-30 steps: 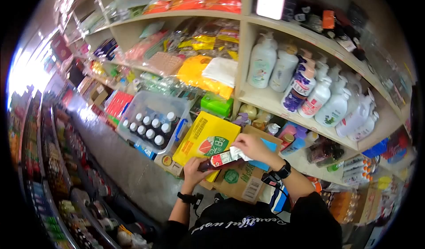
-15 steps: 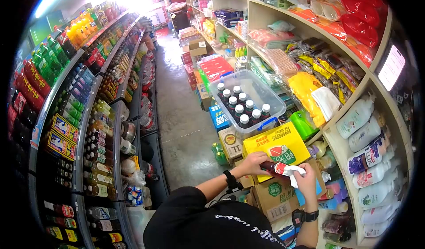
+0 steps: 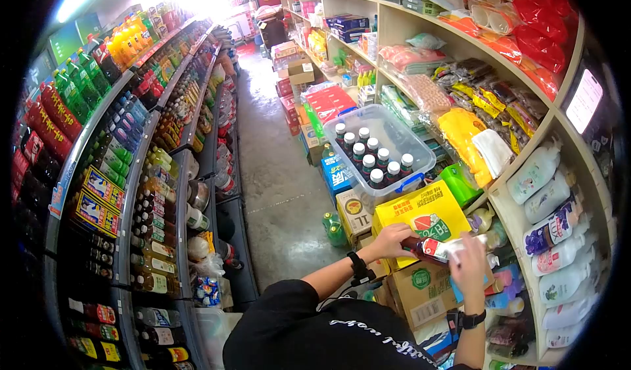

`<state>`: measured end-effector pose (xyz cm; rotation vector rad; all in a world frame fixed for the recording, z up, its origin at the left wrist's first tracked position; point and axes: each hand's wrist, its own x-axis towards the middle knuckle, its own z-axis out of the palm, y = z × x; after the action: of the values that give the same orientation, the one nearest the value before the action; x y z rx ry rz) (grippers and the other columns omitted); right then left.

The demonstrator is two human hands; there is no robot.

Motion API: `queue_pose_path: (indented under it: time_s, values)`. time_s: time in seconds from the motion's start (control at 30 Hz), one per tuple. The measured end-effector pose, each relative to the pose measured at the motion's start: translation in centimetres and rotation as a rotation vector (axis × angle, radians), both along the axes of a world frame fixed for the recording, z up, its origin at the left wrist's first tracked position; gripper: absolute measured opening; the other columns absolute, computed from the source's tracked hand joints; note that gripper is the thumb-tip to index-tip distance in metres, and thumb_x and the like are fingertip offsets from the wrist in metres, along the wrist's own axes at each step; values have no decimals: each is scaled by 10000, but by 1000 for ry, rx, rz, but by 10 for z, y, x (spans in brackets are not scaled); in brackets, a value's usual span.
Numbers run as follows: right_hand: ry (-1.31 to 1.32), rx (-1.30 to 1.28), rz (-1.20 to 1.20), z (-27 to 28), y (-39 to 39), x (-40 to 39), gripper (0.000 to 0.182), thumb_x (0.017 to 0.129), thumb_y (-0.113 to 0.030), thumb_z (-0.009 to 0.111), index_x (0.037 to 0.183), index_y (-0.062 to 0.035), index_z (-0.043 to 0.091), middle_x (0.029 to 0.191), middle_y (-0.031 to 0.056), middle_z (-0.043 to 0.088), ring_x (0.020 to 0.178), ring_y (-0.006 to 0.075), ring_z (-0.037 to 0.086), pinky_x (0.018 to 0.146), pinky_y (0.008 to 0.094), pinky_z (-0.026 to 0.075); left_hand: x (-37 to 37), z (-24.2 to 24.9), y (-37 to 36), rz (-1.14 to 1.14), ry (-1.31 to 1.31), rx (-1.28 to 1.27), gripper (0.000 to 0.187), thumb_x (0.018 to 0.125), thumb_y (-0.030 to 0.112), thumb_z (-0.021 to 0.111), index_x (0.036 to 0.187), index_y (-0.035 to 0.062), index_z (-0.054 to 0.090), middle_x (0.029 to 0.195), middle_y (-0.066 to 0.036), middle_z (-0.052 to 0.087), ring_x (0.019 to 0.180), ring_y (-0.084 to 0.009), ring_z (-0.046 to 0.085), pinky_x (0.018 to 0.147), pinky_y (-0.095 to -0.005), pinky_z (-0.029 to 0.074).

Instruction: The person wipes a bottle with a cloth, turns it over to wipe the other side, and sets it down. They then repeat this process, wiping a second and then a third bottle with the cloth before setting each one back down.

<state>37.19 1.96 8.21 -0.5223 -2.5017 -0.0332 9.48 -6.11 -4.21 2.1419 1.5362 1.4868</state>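
My left hand point(image 3: 393, 240) is closed around one end of a dark red bottle point(image 3: 430, 248) with a red and white label, lying nearly level above a yellow carton point(image 3: 420, 211). My right hand point(image 3: 468, 265) holds a crumpled white cloth point(image 3: 455, 245) against the bottle's other end. Beyond the carton stands a clear plastic bin point(image 3: 420, 148) with several dark, white-capped bottles point(image 3: 371, 148) upright inside. Below my hands sits a brown cardboard box point(image 3: 420, 294).
Drink shelves point(image 3: 141, 166) line the left side. Shelves of packets and pump bottles point(image 3: 551, 222) rise at the right. Green bottles point(image 3: 334, 228) stand on the aisle floor point(image 3: 273, 172), near stacked boxes point(image 3: 355, 212). A lit phone point(image 3: 585, 103) is at the far right.
The view has shifted slightly, so things appear a little further right and lower. My right hand has moved over the white cloth at the bottle's end; my left hand keeps its hold.
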Motion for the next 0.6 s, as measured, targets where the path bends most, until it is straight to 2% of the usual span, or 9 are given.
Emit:
queue_pose_path:
  time_s: [0.1,0.13,0.33,0.43,0.47,0.57,0.6]
  values:
    - [-15,-266,67,-20,-15,6,262,857,-152,822,979,-35,621,1349,226,662,1278,433,615,1120,546,458,0,-2,3,-11,-3,22,526,678,342,964,1093,110,739,883,-80,662,849,-299,684,757,-397,546]
    - [23,-259,67,-22,-17,6,288,859,-168,827,1001,-33,616,1269,219,688,1266,431,632,1113,544,463,-1,-2,4,-19,-13,29,527,674,340,966,1090,109,740,884,-80,662,849,-300,685,759,-396,547]
    - [133,-484,-184,-27,-17,-4,346,859,-209,831,1051,-22,613,1037,196,660,1054,431,644,939,530,496,-1,-1,2,-14,-7,8,531,658,328,973,1081,102,744,906,-79,676,859,-299,688,763,-393,551]
    - [155,-252,-238,-22,-18,-24,306,897,-197,793,1062,-17,608,989,180,633,988,424,603,873,511,480,0,2,1,-2,-9,28,518,658,329,976,1065,103,750,902,-80,681,852,-295,692,755,-390,554]
    - [135,-222,-289,-21,-18,-30,254,957,-228,726,1029,-9,620,1002,185,630,1023,413,593,884,492,486,0,2,1,2,-10,24,514,657,331,977,1059,105,751,899,-80,682,848,-294,693,752,-388,555]
    - [-13,-242,-374,-52,-3,-35,264,1001,-270,665,963,-9,640,998,194,647,998,402,604,864,493,496,3,4,1,2,-20,27,504,659,350,974,1046,112,755,887,-81,689,836,-296,698,749,-385,556]
    - [-58,-258,-420,-55,0,-36,319,1027,-299,609,887,-16,661,932,191,666,945,393,624,843,503,511,3,4,1,-2,-24,28,516,655,358,970,1055,114,753,891,-83,691,841,-301,697,756,-389,556]
